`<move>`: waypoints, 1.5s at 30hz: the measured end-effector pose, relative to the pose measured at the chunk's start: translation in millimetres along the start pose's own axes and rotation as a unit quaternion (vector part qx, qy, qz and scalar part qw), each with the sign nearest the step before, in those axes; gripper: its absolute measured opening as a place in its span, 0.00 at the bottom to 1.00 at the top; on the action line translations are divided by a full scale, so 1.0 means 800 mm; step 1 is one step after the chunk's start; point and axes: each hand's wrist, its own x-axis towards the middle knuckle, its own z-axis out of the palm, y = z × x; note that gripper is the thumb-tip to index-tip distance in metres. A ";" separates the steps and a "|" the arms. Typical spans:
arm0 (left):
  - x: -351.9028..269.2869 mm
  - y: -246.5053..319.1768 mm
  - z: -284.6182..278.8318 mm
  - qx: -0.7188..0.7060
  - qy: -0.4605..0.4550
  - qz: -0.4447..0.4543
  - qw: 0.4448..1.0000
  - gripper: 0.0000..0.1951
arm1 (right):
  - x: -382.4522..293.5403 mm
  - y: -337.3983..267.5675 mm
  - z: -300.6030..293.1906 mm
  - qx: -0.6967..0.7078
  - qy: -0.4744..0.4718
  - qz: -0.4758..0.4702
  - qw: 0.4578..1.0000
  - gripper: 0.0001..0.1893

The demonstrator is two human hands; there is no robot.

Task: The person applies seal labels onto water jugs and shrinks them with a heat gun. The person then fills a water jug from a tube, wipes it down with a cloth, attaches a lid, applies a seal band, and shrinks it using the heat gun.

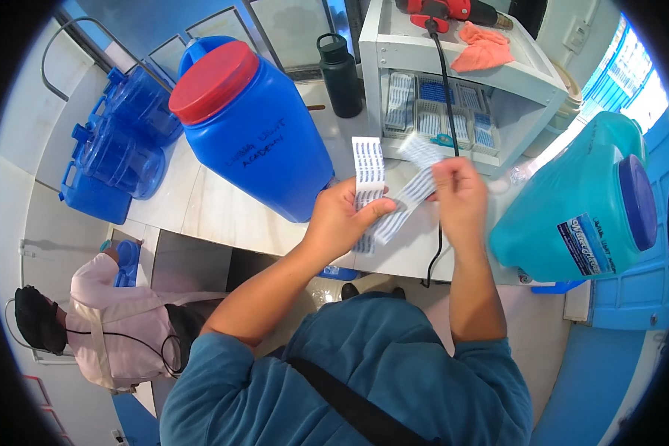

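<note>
My left hand (348, 214) grips a white strip of printed stickers (369, 161) between thumb and fingers; its lower end hangs below the hand. A second printed strip (410, 195), blurred, slants across the front and is pinched by my right hand (461, 195) near its upper end. Whether the two strips are joined behind my left thumb, I cannot tell. Just left of my hands, a large blue plastic water container (267, 139) with a red screw lid (214, 83) stands on the counter. A teal container (563, 200) with a dark blue cap lies tilted at the right.
A white shelf unit (463, 83) holds baskets of sticker strips (429, 121), a red heat gun (451, 10) and an orange cloth (482, 47). The gun's black cord (446, 83) hangs over the counter (217, 200). A dark bottle (340, 78), blue jugs (125, 156) and another person (117, 323) are nearby.
</note>
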 end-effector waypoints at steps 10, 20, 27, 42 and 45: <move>-0.061 -0.064 -0.040 -0.140 -0.013 -0.163 0.977 0.15 | 0.175 0.099 -0.080 -0.157 0.144 0.028 0.977 0.16; -0.120 -0.065 -0.051 -0.145 0.040 -0.233 0.961 0.18 | 0.335 0.185 0.079 -0.507 0.011 -0.128 0.853 0.28; -0.141 -0.066 -0.053 -0.210 0.082 -0.220 0.949 0.18 | 0.342 0.201 0.086 -0.511 -0.098 -0.086 0.850 0.34; -0.021 -0.018 -0.013 -0.200 0.035 -0.104 0.974 0.12 | 0.002 0.006 -0.015 0.069 -0.137 -0.086 0.984 0.12; -0.015 -0.029 0.006 -0.148 0.006 -0.072 0.986 0.12 | -0.014 0.012 0.002 -0.007 -0.172 -0.015 0.985 0.09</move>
